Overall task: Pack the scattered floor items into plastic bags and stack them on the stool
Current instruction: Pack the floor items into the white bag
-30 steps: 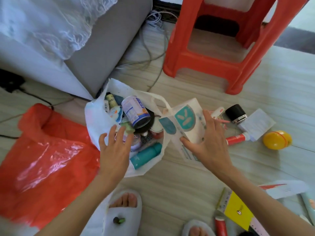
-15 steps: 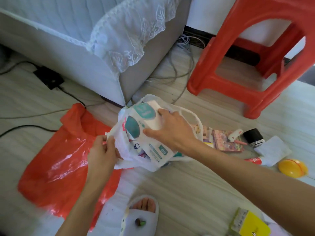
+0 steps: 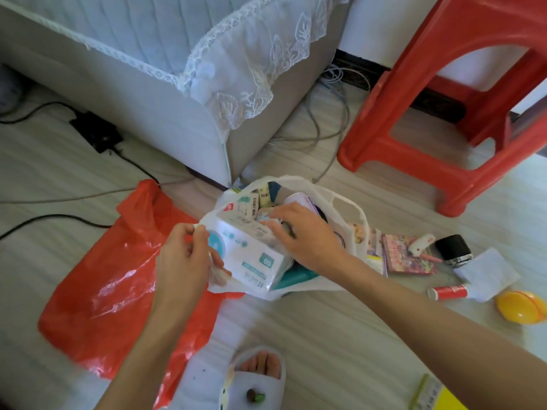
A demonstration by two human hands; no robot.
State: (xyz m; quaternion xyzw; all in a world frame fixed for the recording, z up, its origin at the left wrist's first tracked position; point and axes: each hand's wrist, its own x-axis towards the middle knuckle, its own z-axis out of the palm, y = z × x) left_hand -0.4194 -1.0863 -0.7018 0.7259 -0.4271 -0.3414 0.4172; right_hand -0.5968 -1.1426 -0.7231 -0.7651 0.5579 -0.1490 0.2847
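White wipes pack (image 3: 251, 250) with teal print sits atop the full white plastic bag (image 3: 349, 208); right hand (image 3: 305, 235) lies spread on the pack. Left hand (image 3: 185, 258) pinches the bag rim just beside it.

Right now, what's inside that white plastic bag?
The white bag holds a white tissue pack on top, a can, small boxes and something teal. The pack and the right hand hide whatever lies deeper.

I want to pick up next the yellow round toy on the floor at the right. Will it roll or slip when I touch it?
The yellow round toy looks smooth and glossy, so it may slip in the fingers. Its rounded body lies free on the bare floor, so a push would probably send it rolling. It seems to be hollow plastic, likely light.
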